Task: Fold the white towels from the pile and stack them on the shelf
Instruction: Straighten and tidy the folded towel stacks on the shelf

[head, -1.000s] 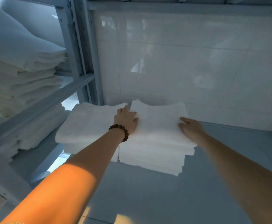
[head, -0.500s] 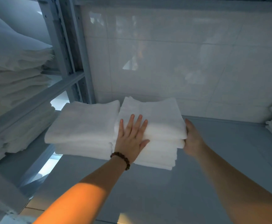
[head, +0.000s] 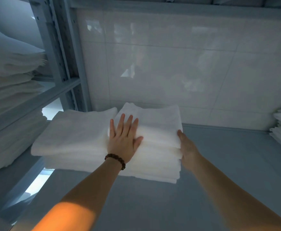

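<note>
Towels (head: 159,130) stacked on the shelf (head: 219,164) were pressed flat on top by the open left hand (head: 124,140) and gripped at their right edge by the right hand (head: 186,147).

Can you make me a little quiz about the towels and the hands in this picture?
1. True or false: the left hand lies flat on top of the taller towel stack.
2. Where does the right hand touch that stack? A) on top B) on its right side C) underneath
3. Fill in: the bead bracelet is on the ___ wrist.

Key
1. True. The palm is down with the fingers spread.
2. B. It presses against the stack's right edge, beside the bare shelf.
3. Left. The lower towel stack sits just to the left of that hand.
</note>
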Demonstrator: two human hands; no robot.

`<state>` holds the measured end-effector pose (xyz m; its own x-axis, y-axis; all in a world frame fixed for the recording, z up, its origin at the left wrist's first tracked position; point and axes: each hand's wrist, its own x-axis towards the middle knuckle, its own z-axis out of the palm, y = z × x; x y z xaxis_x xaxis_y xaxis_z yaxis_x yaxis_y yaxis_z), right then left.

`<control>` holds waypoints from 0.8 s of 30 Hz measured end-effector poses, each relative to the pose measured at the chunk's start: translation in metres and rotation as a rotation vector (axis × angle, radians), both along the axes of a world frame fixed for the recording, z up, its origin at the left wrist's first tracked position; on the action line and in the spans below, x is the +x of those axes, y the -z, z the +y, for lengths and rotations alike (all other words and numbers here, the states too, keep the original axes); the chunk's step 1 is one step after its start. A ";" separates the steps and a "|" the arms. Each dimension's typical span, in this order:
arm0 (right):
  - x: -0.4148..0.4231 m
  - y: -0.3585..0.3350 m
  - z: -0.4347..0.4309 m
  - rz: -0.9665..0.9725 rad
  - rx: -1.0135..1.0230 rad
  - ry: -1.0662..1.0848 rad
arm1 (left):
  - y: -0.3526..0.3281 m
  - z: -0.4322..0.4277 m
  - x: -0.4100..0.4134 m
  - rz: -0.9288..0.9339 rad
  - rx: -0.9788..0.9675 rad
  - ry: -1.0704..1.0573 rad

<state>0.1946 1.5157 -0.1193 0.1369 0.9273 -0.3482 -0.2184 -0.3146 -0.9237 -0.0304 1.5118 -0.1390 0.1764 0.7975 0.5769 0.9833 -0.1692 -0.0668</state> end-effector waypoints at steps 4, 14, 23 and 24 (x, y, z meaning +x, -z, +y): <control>0.024 -0.014 0.000 0.208 0.089 -0.164 | 0.001 -0.010 0.012 -0.041 0.048 0.088; 0.001 -0.010 0.015 0.252 0.070 -0.136 | 0.008 0.006 0.010 -0.033 0.010 0.045; -0.003 0.003 0.016 0.219 0.086 -0.158 | 0.014 0.009 0.006 -0.053 0.016 0.043; 0.000 0.003 0.017 0.213 0.100 -0.175 | 0.012 0.009 0.007 -0.069 0.036 0.051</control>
